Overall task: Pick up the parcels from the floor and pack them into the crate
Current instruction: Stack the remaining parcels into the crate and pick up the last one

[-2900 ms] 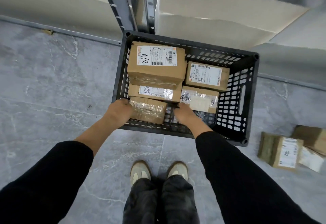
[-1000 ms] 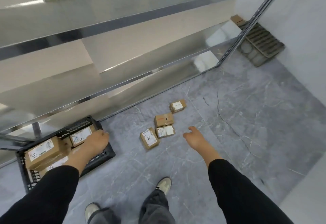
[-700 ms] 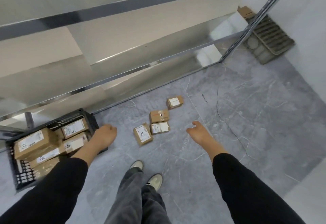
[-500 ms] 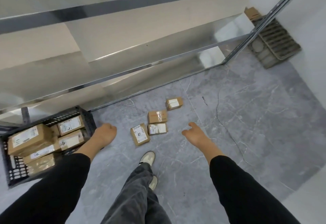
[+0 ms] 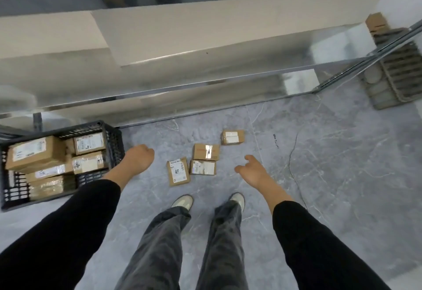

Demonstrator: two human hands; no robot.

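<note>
Parcels lie on a grey floor [image 5: 342,164] in front of a standing person, seen from a head-worn camera looking down. Four small cardboard parcels rest in a loose group between the two outstretched hands. The nearest parcel [image 5: 178,173], label up, lies just beyond the left shoe [image 5: 182,201]. Touching or nearly touching its right side is a taped parcel [image 5: 203,167], and a third parcel [image 5: 206,151] sits directly behind that one. The farthest parcel [image 5: 232,137] lies a little apart, nearer the shelving.

The left hand [image 5: 137,158] hangs above the floor between the crate [image 5: 114,143] and the group, its fingers curled loosely inward, holding nothing. The right hand [image 5: 253,169] hovers to the right of the group, fingers spread wide and empty, pointing toward the parcels without touching any.

The black plastic crate stands on the floor at the left, against the shelving. At least five packed parcels [image 5: 34,152] show inside it, stacked closely; any beneath them are hidden.

The floor is grey marbled tile. A tall metal shelving unit [image 5: 205,79] with pale shelves fills the upper half of the view. At the far right, beyond its corner post, a second, greyish crate [image 5: 399,77] rests on the floor beside a white wall. Both arms wear black sleeves; the legs wear dark grey trousers and two light shoes.
</note>
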